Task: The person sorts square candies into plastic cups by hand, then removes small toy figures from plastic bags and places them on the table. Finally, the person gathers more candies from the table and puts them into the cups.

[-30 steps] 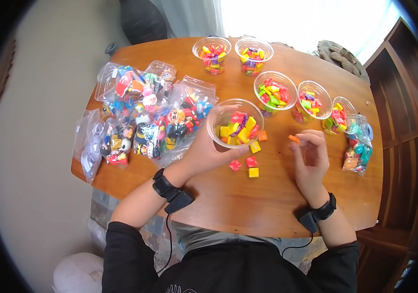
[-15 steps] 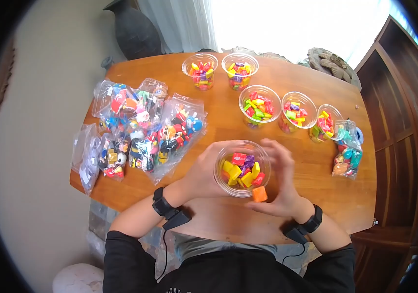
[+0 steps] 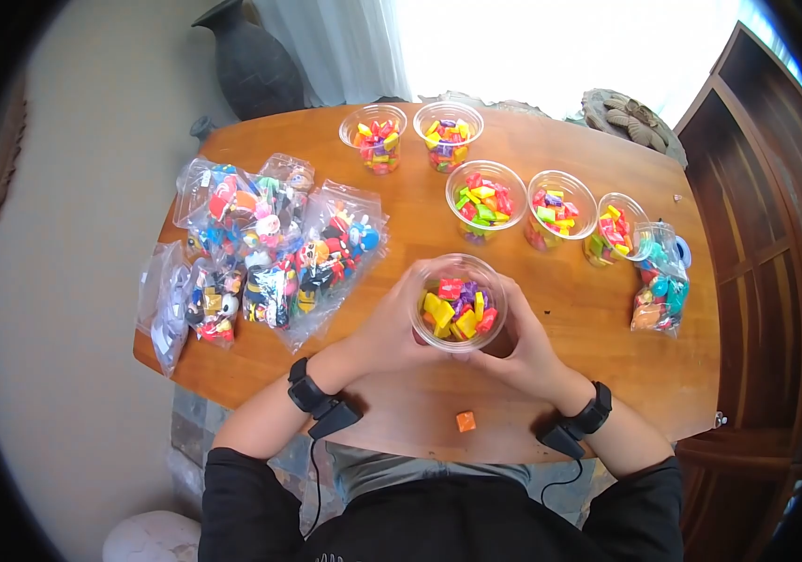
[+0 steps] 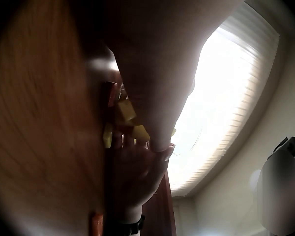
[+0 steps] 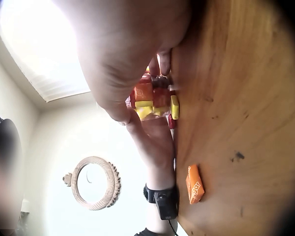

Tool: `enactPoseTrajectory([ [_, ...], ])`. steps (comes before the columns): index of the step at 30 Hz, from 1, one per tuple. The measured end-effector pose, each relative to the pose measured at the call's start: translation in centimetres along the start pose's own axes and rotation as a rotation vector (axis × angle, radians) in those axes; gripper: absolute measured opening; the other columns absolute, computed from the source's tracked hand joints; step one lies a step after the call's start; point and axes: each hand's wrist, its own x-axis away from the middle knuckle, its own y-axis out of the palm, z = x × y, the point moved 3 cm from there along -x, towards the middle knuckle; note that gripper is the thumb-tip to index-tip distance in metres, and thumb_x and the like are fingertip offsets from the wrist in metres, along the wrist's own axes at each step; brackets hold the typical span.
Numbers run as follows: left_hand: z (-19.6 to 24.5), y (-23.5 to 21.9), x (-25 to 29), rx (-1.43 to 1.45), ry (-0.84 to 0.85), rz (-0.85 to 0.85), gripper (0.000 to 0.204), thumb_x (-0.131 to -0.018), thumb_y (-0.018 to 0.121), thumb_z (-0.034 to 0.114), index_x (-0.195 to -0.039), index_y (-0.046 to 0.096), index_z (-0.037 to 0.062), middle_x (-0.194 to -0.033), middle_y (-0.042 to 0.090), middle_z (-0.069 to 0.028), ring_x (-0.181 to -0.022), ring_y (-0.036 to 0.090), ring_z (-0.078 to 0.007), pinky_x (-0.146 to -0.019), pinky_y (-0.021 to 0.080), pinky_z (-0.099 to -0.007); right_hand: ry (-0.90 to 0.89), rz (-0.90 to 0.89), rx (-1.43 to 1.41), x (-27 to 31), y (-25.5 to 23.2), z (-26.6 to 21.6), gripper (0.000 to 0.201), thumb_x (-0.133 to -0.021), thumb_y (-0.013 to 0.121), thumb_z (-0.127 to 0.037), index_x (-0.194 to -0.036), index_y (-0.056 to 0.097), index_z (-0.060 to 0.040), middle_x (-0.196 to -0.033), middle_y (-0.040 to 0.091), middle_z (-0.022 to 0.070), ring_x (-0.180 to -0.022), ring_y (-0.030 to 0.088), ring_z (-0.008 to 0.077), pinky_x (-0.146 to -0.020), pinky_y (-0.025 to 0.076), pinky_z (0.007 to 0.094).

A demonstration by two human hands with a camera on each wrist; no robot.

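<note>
A clear plastic cup (image 3: 458,348) holds yellow, red and purple wrapped candies (image 3: 464,309). My left hand (image 3: 384,323) grips its left side while my right hand (image 3: 530,348) curls around the right, thumbs near each other at the front. Closer to the table's front edge lies one orange wrapped candy (image 3: 465,421), apart from both hands; it also shows in the right wrist view. That view has a yellow candy (image 5: 175,107) low beside the cup, at the tabletop. The fingers behind the cup are largely hidden in the head view.
Beyond the cup stand several candy-filled cups, such as one at the back left (image 3: 373,122) and one nearer (image 3: 485,173). Clear bags of small figures (image 3: 270,248) cover the table's left side. Another bag (image 3: 660,290) lies at the right, touching or overlapping the rightmost cup (image 3: 612,225).
My right hand has come from the right, let go of the orange candy near the front edge and taken hold of the cup. The cup has moved toward me with my left hand.
</note>
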Motion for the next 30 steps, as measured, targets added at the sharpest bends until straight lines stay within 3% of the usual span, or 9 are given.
enactPoseTrajectory([
  [7, 0.3, 0.0, -0.4, -0.189, 0.101, -0.144, 0.109, -0.079, 0.100, 0.032, -0.165, 0.039, 0.0042, -0.163, 0.047, -0.0223, -0.150, 0.050, -0.0411, -0.125, 0.043, -0.0496, 0.007, 0.029, 0.035, 0.3, -0.2, 0.6, 0.089, -0.085, 0.094, -0.010, -0.157, 0.043, -0.0007, -0.156, 0.051, 0.0164, -0.147, 0.052, 0.0241, -0.123, 0.044, 0.0394],
  [10, 0.7, -0.7, -0.1, -0.220, 0.086, -0.162, 0.112, -0.080, 0.099, 0.037, -0.167, 0.036, 0.0041, -0.166, 0.045, -0.0217, -0.154, 0.045, -0.0418, -0.126, 0.041, -0.0503, -0.105, 0.098, 0.126, 0.7, -1.3, 0.4, 0.085, -0.081, 0.094, -0.008, -0.150, 0.046, -0.0012, -0.151, 0.053, 0.0163, -0.143, 0.055, 0.0234, -0.120, 0.047, 0.0394],
  [12, 0.3, -1.6, 0.1, -0.206, 0.038, -0.165, 0.105, -0.078, 0.101, 0.037, -0.161, 0.044, 0.0054, -0.162, 0.048, -0.0189, -0.153, 0.044, -0.0398, -0.127, 0.039, -0.0485, -0.092, 0.264, 0.131, 0.9, -2.6, 0.3, 0.083, -0.078, 0.094, -0.008, -0.146, 0.046, -0.0016, -0.146, 0.053, 0.0159, -0.140, 0.056, 0.0227, -0.118, 0.048, 0.0395],
  [14, 0.3, -2.6, 0.1, -0.327, 0.046, -0.249, 0.095, -0.077, 0.101, 0.037, -0.153, 0.053, 0.0066, -0.154, 0.053, -0.0175, -0.146, 0.049, -0.0386, -0.123, 0.042, -0.0476, -0.068, 0.239, 0.168, 0.9, -4.1, 0.6, 0.085, -0.079, 0.092, -0.007, -0.149, 0.044, -0.0004, -0.146, 0.053, 0.0163, -0.141, 0.056, 0.0244, -0.119, 0.047, 0.0397],
  [15, 0.7, -2.9, 0.2, -0.349, 0.049, -0.216, 0.079, -0.077, 0.101, 0.037, -0.141, 0.063, 0.0097, -0.147, 0.055, -0.0165, -0.140, 0.052, -0.0368, -0.118, 0.045, -0.0466, -0.052, 0.193, 0.255, 0.8, -4.6, 0.9, 0.087, -0.078, 0.093, -0.008, -0.150, 0.044, -0.0001, -0.147, 0.053, 0.0163, -0.141, 0.056, 0.0255, -0.120, 0.047, 0.0398],
  [19, 1.3, -3.9, 0.2, -0.375, 0.033, -0.265, 0.063, -0.080, 0.100, 0.034, -0.129, 0.069, 0.0106, -0.135, 0.062, -0.0131, -0.131, 0.058, -0.0335, -0.112, 0.049, -0.0445, 0.018, 0.103, 0.339, 0.2, -4.9, 0.8, 0.091, -0.078, 0.093, -0.011, -0.153, 0.042, 0.0004, -0.150, 0.053, 0.0164, -0.143, 0.055, 0.0285, -0.123, 0.045, 0.0406],
  [21, 1.0, -4.3, 0.2, -0.349, -0.044, -0.357, 0.043, -0.084, 0.097, 0.028, -0.115, 0.073, 0.0089, -0.122, 0.067, -0.0095, -0.117, 0.066, -0.0285, -0.101, 0.054, -0.0409, 0.008, 0.090, 0.371, 0.0, -5.0, 0.8, 0.092, -0.078, 0.093, -0.012, -0.153, 0.043, 0.0002, -0.150, 0.052, 0.0164, -0.144, 0.055, 0.0289, -0.123, 0.044, 0.0409],
  [24, -0.1, -4.9, 0.4, -0.269, -0.060, -0.363, 0.032, -0.088, 0.094, 0.024, -0.107, 0.074, 0.0070, -0.111, 0.070, -0.0066, -0.104, 0.069, -0.0243, -0.089, 0.057, -0.0376, -0.001, 0.080, 0.385, 0.0, -4.9, 0.9, 0.092, -0.077, 0.094, -0.013, -0.154, 0.043, -0.0001, -0.151, 0.052, 0.0169, -0.145, 0.054, 0.0297, -0.124, 0.044, 0.0414],
  [30, -0.2, -4.7, 0.3, -0.316, -0.021, -0.226, 0.030, -0.089, 0.093, 0.024, -0.107, 0.076, 0.0080, -0.110, 0.071, -0.0061, -0.099, 0.071, -0.0230, -0.084, 0.058, -0.0367, -0.008, 0.070, 0.375, -0.2, -5.0, 1.2, 0.092, -0.077, 0.094, -0.012, -0.153, 0.044, 0.0005, -0.151, 0.052, 0.0175, -0.144, 0.055, 0.0302, -0.123, 0.044, 0.0417],
])
